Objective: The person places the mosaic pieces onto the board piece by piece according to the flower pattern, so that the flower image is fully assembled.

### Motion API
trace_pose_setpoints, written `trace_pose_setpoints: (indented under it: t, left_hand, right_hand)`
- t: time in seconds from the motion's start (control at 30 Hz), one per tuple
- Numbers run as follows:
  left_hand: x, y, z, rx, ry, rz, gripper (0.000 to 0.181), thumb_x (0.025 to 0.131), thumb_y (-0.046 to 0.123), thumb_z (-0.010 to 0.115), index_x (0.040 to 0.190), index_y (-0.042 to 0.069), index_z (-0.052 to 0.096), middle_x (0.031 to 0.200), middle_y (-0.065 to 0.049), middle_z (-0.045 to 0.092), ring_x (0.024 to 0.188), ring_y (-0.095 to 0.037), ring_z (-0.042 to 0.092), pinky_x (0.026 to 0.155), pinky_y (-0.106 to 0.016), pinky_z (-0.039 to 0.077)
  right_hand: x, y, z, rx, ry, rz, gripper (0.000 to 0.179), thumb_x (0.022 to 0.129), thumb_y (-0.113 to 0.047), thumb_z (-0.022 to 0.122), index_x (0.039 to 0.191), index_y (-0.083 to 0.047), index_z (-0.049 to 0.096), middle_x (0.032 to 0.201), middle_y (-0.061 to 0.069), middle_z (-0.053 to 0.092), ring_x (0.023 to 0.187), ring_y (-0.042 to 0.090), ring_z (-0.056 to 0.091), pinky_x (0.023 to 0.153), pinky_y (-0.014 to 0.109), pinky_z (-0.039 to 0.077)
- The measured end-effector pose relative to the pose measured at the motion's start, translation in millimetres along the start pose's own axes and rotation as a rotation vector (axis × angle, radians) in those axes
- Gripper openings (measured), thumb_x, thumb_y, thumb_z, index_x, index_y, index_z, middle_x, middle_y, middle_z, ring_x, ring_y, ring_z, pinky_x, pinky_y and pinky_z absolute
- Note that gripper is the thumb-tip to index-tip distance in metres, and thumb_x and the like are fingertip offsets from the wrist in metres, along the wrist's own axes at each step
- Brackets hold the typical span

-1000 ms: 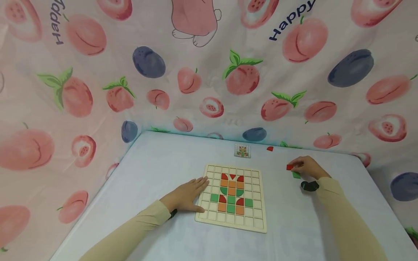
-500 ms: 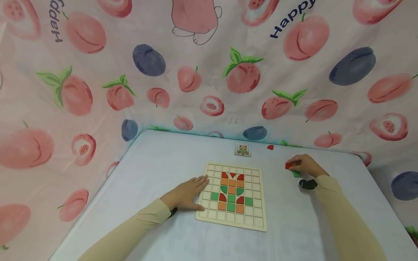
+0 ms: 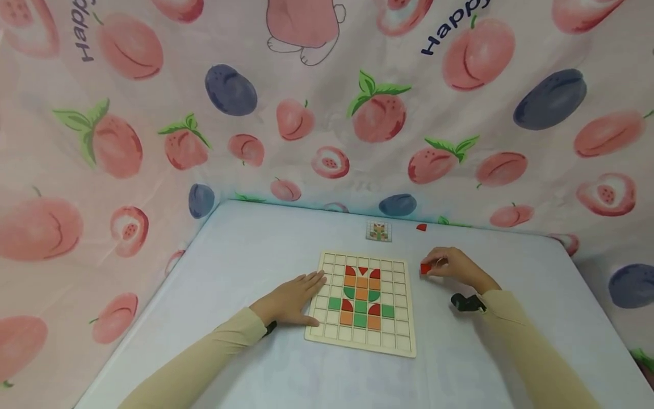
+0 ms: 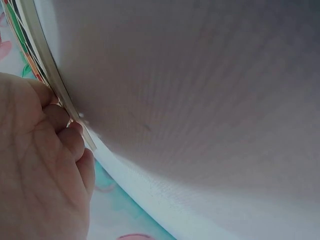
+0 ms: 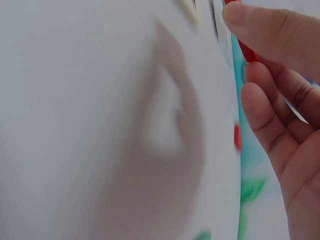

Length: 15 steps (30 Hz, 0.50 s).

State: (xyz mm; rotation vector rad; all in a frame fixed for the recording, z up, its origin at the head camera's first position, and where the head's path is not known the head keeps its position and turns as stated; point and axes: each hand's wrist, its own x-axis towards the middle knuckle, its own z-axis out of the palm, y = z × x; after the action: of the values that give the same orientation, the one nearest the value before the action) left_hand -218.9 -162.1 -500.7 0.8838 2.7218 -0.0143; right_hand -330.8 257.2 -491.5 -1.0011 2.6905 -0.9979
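My left hand [image 3: 291,298] lies with straight fingers over the left edge of a pale wooden grid board [image 3: 398,341]. In the left wrist view its fingers [image 4: 72,142] rest at the board's rim. Red, orange and green tiles form a flower-like pattern on the board, with a green square tile [image 3: 360,307] near its middle. Right of the board, my right hand [image 3: 457,266] pinches a red tile [image 3: 425,269] between thumb and fingers. The right wrist view shows the red tile [image 5: 247,51] edge-on, partly hidden by the thumb.
A small pattern card [image 3: 378,232] lies behind the board, showing a similar flower. To its right is a loose red rounded tile [image 3: 421,227]. A fruit-print cloth [image 3: 306,170] hangs along the white table's [image 3: 255,238] back and side.
My right hand has moved left toward the board, carrying the red tile. The green tile seen beside it earlier no longer shows in the head view. My left hand has stayed in place.
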Motion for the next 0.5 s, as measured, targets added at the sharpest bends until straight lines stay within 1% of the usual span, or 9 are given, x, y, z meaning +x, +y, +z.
trace_pose_setpoints:
  t: [0.1, 0.23, 0.33, 0.5]
  left_hand:
    - [0.9, -0.1, -0.6, -0.003, -0.002, 0.002, 0.102, 0.081, 0.068, 0.053, 0.152, 0.008, 0.01, 0.16, -0.007, 0.008, 0.147, -0.021, 0.013, 0.12, -0.037, 0.018]
    - [1.9, -1.1, -0.3, -0.001, 0.003, 0.005, 0.102, 0.081, 0.069, 0.051, 0.152, 0.008, 0.01, 0.16, -0.007, 0.009, 0.147, -0.022, 0.013, 0.12, -0.037, 0.019]
    - [2.5, -1.2, -0.4, 0.001, 0.005, 0.003, 0.102, 0.081, 0.07, 0.051, 0.152, 0.008, 0.011, 0.16, -0.007, 0.009, 0.147, -0.022, 0.013, 0.119, -0.037, 0.02]
    - [2.5, -0.9, 0.4, -0.009, 0.0, 0.006, 0.103, 0.08, 0.07, 0.052, 0.152, 0.008, 0.011, 0.16, -0.007, 0.009, 0.147, -0.022, 0.014, 0.119, -0.037, 0.019]
  right_hand:
    - [-2.7, -16, 11, 0.023, -0.038, -0.047, 0.023, 0.076, -0.008, 0.076, 0.098, -0.003, 0.073, 0.091, 0.006, 0.068, 0.074, 0.002, 0.055, 0.065, 0.019, 0.049]
    - [-6.5, -37, 25, 0.062, -0.082, -0.066, 0.023, 0.075, -0.012, 0.078, 0.096, -0.006, 0.073, 0.093, 0.005, 0.069, 0.072, 0.0, 0.054, 0.065, 0.02, 0.05]
    - [-9.9, -50, 34, 0.075, -0.11, -0.07, 0.021, 0.075, -0.015, 0.078, 0.094, -0.011, 0.073, 0.093, 0.001, 0.069, 0.072, 0.001, 0.053, 0.066, 0.02, 0.049]
    - [-17.6, -67, 50, 0.1, -0.17, -0.045, 0.019, 0.075, -0.018, 0.079, 0.092, -0.018, 0.071, 0.093, -0.003, 0.066, 0.077, 0.005, 0.052, 0.07, 0.02, 0.048]
